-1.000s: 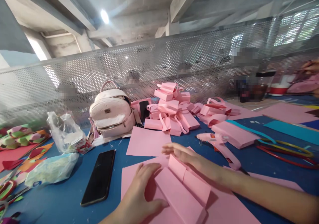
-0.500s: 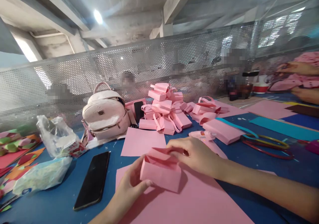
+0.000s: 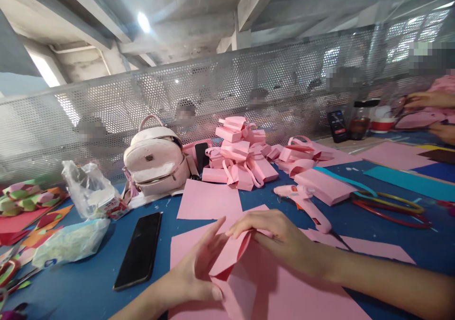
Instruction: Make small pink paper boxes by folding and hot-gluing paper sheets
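1. The folded pink paper piece point(image 3: 229, 256) is sitting between both hands, just above the large pink sheet point(image 3: 302, 296) on the blue table point(image 3: 88, 287). Its long axis is running from lower left to upper right, tilted, with the open red-shadowed edge facing down toward the wearer.
2. Half a second ago the same piece was standing as a boxy open shape held level; now it is lying flattened and tipped on a diagonal. One second ago both palms were pressing it flat on the sheet.
3. The left hand point(image 3: 194, 275) is coming in from below, thumb lying along the piece's lower edge and fingers stretched up behind it, pinching the paper.
4. The right hand point(image 3: 275, 237) is arching over from the right, fingertips pressed together on the upper edge of the piece.
5. The black phone point(image 3: 139, 250) is lying just left of the sheet; the pink glue gun point(image 3: 305, 206) is resting behind the right hand.
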`<state>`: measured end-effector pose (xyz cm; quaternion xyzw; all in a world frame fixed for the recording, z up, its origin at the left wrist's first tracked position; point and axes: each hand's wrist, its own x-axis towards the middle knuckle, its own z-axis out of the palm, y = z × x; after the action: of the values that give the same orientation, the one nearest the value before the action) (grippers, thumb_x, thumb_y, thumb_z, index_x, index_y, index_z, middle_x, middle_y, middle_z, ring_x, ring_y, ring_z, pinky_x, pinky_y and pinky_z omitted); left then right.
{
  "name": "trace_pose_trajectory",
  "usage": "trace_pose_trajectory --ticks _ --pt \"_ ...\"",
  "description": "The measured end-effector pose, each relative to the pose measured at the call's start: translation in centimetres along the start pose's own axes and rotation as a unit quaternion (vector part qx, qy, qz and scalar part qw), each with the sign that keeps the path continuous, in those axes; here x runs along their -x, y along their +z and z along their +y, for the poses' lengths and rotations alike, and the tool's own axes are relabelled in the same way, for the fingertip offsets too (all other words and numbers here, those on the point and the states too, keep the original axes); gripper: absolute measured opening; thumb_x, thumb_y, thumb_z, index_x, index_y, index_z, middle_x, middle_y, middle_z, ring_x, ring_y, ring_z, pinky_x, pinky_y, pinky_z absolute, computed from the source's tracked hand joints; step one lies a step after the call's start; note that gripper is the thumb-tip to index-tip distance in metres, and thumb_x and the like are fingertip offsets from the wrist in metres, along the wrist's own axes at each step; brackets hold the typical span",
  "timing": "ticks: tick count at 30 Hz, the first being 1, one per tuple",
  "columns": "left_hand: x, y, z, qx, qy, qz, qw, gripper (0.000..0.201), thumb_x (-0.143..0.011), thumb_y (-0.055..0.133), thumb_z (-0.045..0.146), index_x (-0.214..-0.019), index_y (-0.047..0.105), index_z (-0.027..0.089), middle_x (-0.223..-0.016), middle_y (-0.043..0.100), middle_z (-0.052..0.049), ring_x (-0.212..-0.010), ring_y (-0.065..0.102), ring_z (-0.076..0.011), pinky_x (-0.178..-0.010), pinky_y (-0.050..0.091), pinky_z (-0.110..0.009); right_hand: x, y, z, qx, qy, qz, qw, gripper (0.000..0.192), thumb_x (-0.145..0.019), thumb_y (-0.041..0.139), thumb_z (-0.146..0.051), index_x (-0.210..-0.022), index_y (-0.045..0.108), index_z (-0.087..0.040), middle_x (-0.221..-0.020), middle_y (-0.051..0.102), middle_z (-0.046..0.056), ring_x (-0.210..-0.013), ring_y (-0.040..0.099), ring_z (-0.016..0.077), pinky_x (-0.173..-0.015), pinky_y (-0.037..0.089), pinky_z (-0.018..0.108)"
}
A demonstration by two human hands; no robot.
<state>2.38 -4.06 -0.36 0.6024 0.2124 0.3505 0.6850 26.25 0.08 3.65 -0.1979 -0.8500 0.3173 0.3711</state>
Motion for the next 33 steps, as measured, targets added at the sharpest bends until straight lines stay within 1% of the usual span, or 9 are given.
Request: trace_pose_trajectory --ticks 5,10,13,16,19,22,25,28,33 --pt "-0.3 0.4 0.1 -0.021 0.037 0.005 0.999 0.133 -0.064 0.085 0.064 -0.161 0.001 0.028 -0.155 0.038 -0.016 -0.15 0.028 -0.0362 -0.122 0.019 -0.051 -0.1 0.5 0.1 -0.044 0.006 -0.016 0.999 0.032 -0.104 0.045 -0.039 -0.101 0.073 -0.025 -0.101 0.077 0.005 -0.094 0.07 0.0211 -0.087 0.051 0.032" --pt "0.5 -0.4 -1.1 -0.13 0.046 0.092 0.986 0.14 -0.064 0.088 0.055 -0.159 -0.011 0.03 -0.154 0.034 -0.015 -0.149 0.027 -0.0387 -0.123 0.016 -0.054 -0.1 0.5 2.0 0.021 -0.026 -0.007 0.999 0.03 -0.101 0.045 -0.021 -0.1 0.074 -0.027 -0.118 0.072 0.005 -0.119 0.061 0.0239 -0.107 0.043 0.043" --pt "1.0 -0.8 -1.7 -0.251 0.016 0.189 0.949 0.137 -0.065 0.091 0.039 -0.16 -0.008 0.034 -0.16 0.026 -0.012 -0.15 0.023 -0.038 -0.124 0.013 -0.055 0.4 0.7 3.0 0.032 0.049 0.039 0.998 0.035 -0.101 0.042 -0.024 -0.089 0.075 -0.027 -0.137 0.061 0.006 -0.134 0.049 0.0283 -0.116 0.032 0.053" --pt "1.1 -0.6 -1.8 -0.265 0.012 0.228 0.937 0.129 -0.072 0.087 0.038 -0.159 -0.008 0.036 -0.162 0.025 -0.01 -0.15 0.025 -0.0359 -0.124 0.018 -0.053 1.1 1.4 3.0 -0.006 0.122 0.051 0.991 0.032 -0.102 0.044 -0.038 -0.116 0.072 -0.03 -0.155 0.043 0.006 -0.147 0.032 0.0313 -0.122 0.02 0.058" --pt "1.0 -0.4 -2.0 -0.235 0.009 0.229 0.945 0.128 -0.072 0.087 0.039 -0.159 -0.007 0.036 -0.163 0.026 -0.01 -0.151 0.024 -0.0353 -0.124 0.021 -0.052 1.9 2.0 2.4 -0.021 0.158 -0.04 0.986 0.06 -0.098 0.054 -0.049 -0.154 0.037 -0.034 -0.168 0.018 0.003 -0.154 0.01 0.0302 -0.124 0.011 0.056" --pt "0.8 -0.7 -2.4 -0.21 0.02 0.214 0.954 0.129 -0.07 0.089 0.039 -0.159 -0.004 0.037 -0.165 0.024 -0.009 -0.152 0.021 -0.0356 -0.124 0.021 -0.052 2.5 2.4 2.2 -0.007 0.19 -0.131 0.973 0.089 -0.092 0.063 -0.054 -0.16 0.009 -0.035 -0.169 -0.002 0.001 -0.155 -0.002 0.0309 -0.123 0.005 0.056" --pt "0.7 -1.2 -2.7 -0.216 0.028 0.198 0.956 0.117 -0.072 0.086 0.043 -0.159 0.008 0.037 -0.165 0.023 -0.008 -0.153 0.02 -0.0352 -0.125 0.021 -0.052 2.7 2.5 2.7 -0.003 0.215 -0.162 0.963 0.096 -0.09 0.063 -0.059 -0.16 0.003 -0.032 -0.168 -0.01 0.001 -0.154 -0.007 0.0317 -0.123 0.003 0.056" --pt "0.7 -1.7 -2.7 -0.291 0.012 0.193 0.937 0.102 -0.072 0.085 0.046 -0.156 0.028 0.036 -0.165 0.021 -0.006 -0.154 0.013 -0.0363 -0.125 0.018 -0.052 2.6 2.5 3.3 -0.014 0.235 -0.169 0.957 0.1 -0.089 0.063 -0.062 -0.16 0.001 -0.03 -0.168 -0.011 0.002 -0.154 -0.008 0.0312 -0.124 0.004 0.055" --pt "1.0 -1.8 -2.8 -0.367 -0.012 0.181 0.912 0.096 -0.08 0.078 0.047 -0.158 0.024 0.036 -0.169 0.014 -0.004 -0.155 0.007 -0.0346 -0.125 0.018 -0.052 2.4 2.6 2.9 0.009 0.228 -0.178 0.957 0.102 -0.09 0.057 -0.067 -0.16 -0.003 -0.024 -0.168 -0.01 0.005 -0.154 -0.004 0.0308 -0.125 0.007 0.051"
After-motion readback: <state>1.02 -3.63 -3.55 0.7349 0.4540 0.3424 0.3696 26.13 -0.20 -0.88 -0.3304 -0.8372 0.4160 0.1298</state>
